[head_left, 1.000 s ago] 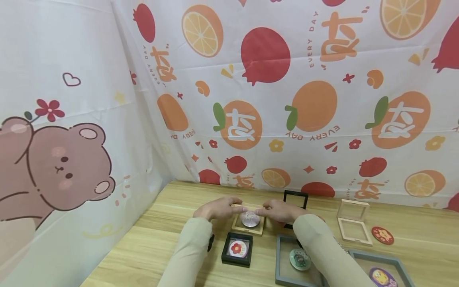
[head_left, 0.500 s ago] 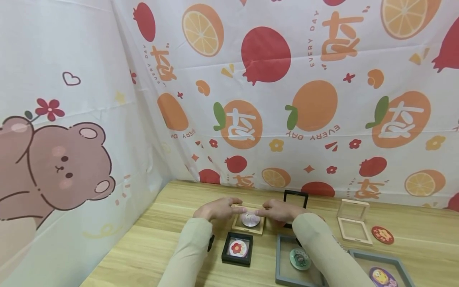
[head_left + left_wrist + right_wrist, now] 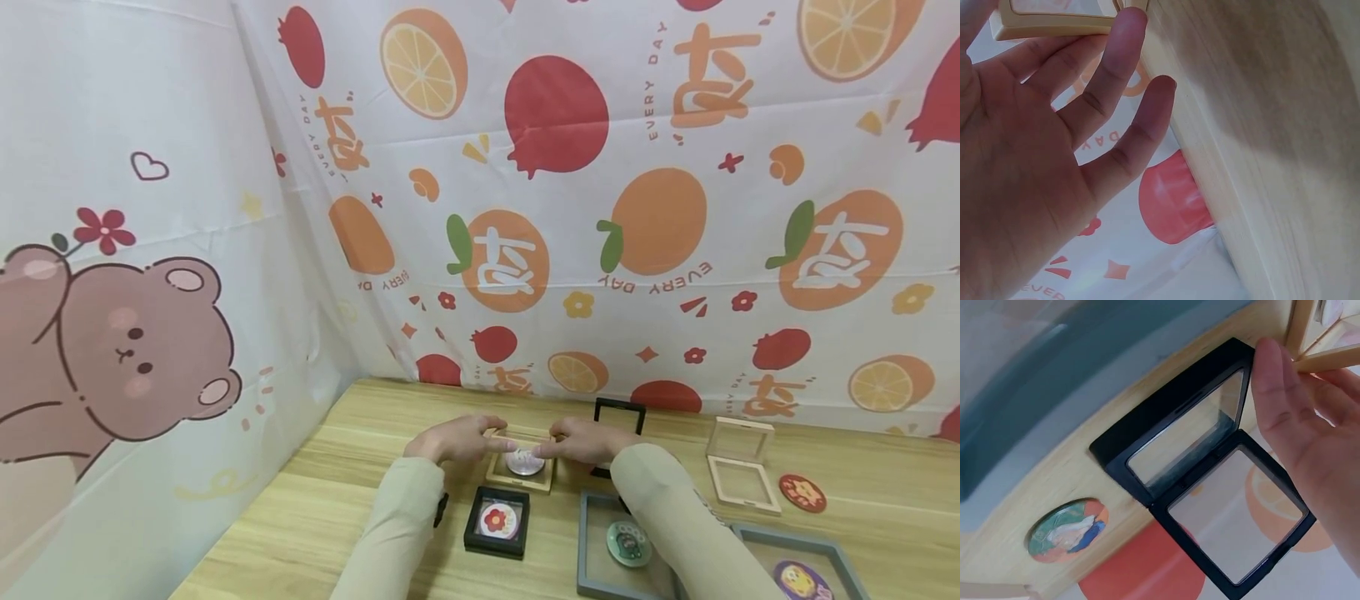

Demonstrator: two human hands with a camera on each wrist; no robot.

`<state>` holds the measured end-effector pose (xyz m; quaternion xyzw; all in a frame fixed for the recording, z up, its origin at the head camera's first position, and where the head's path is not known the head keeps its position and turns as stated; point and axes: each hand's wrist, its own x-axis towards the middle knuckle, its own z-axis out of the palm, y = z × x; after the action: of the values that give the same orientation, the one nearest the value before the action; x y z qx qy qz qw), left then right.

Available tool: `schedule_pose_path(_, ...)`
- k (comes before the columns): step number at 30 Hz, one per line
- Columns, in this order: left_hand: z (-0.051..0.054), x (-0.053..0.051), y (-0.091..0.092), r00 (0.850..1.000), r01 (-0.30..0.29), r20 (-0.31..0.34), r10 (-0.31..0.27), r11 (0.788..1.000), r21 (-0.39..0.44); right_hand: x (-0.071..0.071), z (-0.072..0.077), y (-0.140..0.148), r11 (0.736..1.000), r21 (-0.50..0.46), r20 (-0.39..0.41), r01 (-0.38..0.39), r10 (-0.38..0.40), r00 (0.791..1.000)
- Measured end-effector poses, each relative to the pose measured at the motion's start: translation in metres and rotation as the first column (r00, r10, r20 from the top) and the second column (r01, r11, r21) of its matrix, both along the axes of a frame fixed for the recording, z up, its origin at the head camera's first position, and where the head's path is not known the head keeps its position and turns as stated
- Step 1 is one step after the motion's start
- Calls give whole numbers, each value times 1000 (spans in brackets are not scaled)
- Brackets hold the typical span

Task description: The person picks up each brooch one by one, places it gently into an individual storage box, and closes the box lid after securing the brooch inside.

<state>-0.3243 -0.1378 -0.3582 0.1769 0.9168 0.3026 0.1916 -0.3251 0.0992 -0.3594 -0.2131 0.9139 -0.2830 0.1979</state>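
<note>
In the head view, a light wooden display frame [image 3: 519,482] lies on the table with a round, pale badge [image 3: 525,462] in it. My left hand [image 3: 459,439] grips the frame's hinged lid from the left, thumb pointing inward over the badge. From the other side my right hand [image 3: 585,440] holds the lid too, its thumb nearly meeting the left one. The left wrist view has the lid's edge [image 3: 1054,26] against the fingers. In the right wrist view, fingers reach behind the wooden edge [image 3: 1329,359], close to an open black frame [image 3: 1175,412].
Nearer me sits a black frame [image 3: 497,546] with a flower badge. Two grey frames [image 3: 587,542] holding badges lie at the front right. Farther right stand an open wooden frame [image 3: 742,483] and a loose red badge [image 3: 802,492]. A printed cloth [image 3: 570,250] hangs behind the table.
Both thumbs have shifted slightly toward me over the badge, and the lid's edge between the hands is a little lower in view. The other things stay put.
</note>
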Motion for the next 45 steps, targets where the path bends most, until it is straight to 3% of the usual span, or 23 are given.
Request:
schedule_pose_path(9,4,-3,0,1000,8,-15,-9,999,-49,0,1,-1,1000,3,12,9,-9,1000)
schedule_pose_path(21,1,-4,-1,1000,16,16,-16,1000,-14,1,0,-4,999,-6,19,34,-34,999)
schedule_pose_path(27,-3,-2,-2,1000,21,-3,-21,1000,-17,-1,-8,-5,1000,-19,-4,12,-12,1000)
schedule_pose_path(35,-4,-3,2,997,59,-52,-60,998,-26,0,-8,-4,999,24,-65,41,-39,997)
schedule_pose_path(45,-5,-2,5,999,13,-41,-13,1000,-12,1,-11,-4,999,26,-106,35,-32,994)
